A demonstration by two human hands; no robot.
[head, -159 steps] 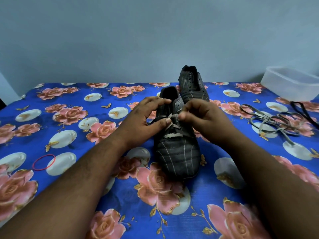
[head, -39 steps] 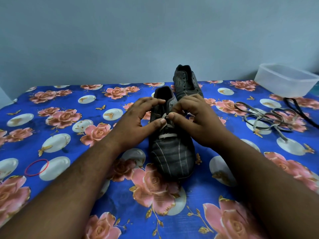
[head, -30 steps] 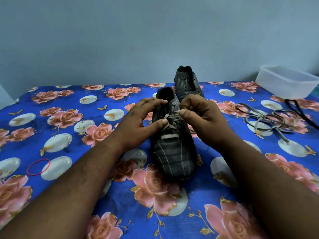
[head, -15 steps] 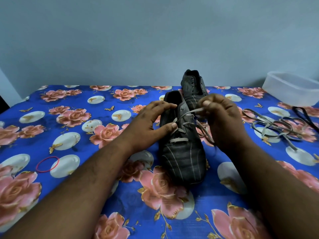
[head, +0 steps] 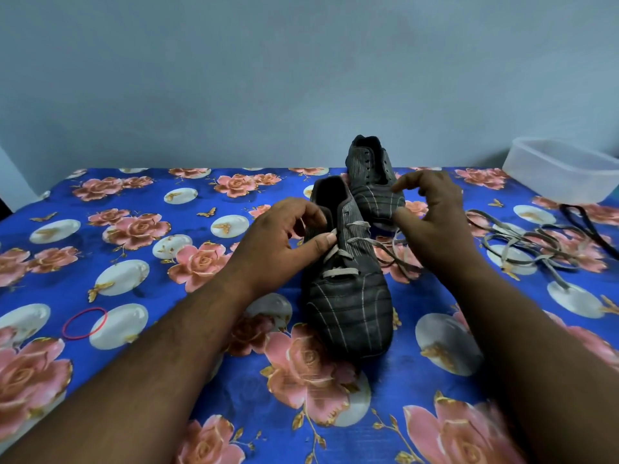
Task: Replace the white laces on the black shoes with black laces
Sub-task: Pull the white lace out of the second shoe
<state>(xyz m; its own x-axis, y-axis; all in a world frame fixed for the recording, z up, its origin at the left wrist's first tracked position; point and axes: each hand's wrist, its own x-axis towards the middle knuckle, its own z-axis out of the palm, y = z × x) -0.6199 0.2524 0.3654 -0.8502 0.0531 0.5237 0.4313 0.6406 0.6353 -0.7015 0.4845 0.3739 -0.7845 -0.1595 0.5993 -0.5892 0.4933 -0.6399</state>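
Unlacing is the step in hand here, and it looks roughly half done on the near shoe (head: 348, 289), which sits at the centre of the flowered bench (head: 140, 202), toe pointing to six o'clock. The white lace (head: 338, 272) crosses the lower eyelets, while its freed length trails off toward three o'clock. The left hand (head: 284, 242) steadies the shoe at nine o'clock of the collar, thumb pressed on the eyelet row, fingers curled over the rim. The right hand (head: 432, 222) hovers at two o'clock of the laces, thumb and forefinger apart, pinching nothing that can be made out. Next move, by the look of it: pinch the topmost threaded crossing and draw it out. The far shoe (head: 371, 182) at twelve o'clock shows bare eyelets. A pulled lace (head: 529, 249) lies coiled at three o'clock, a black lace (head: 586, 222) beyond it.
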